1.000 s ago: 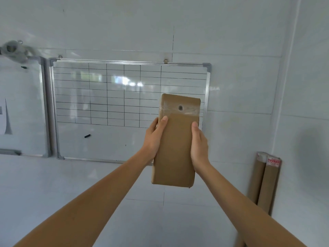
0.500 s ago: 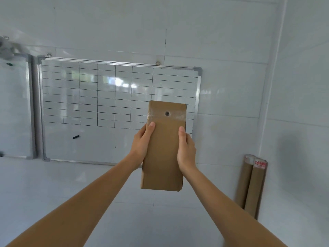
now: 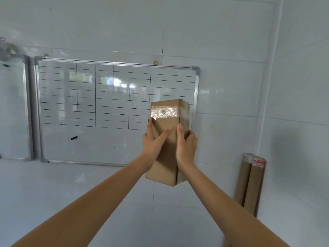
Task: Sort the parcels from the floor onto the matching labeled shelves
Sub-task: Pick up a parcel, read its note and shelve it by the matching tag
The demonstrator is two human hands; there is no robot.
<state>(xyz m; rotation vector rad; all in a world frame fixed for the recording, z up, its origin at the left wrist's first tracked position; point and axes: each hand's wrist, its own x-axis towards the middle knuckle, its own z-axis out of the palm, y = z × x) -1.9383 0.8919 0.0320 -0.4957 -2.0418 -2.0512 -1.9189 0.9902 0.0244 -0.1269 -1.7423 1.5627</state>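
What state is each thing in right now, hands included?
Brown cardboard parcel: held upright in mid-air before the wall, clear tape band across its upper part.
Left hand: grips the parcel's left side, thumb across the front.
Right hand: grips the parcel's right edge.
Gridded whiteboard: hanging on the wall, cells blank.
Black marker: stuck to the whiteboard.
Two brown cardboard tubes: standing upright in the corner.

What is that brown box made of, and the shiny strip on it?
The box looks like matte brown cardboard, with folded edges and a dull surface. The strip near its top seems to be clear plastic tape: it glints and wrinkles. Both hands grip the box.
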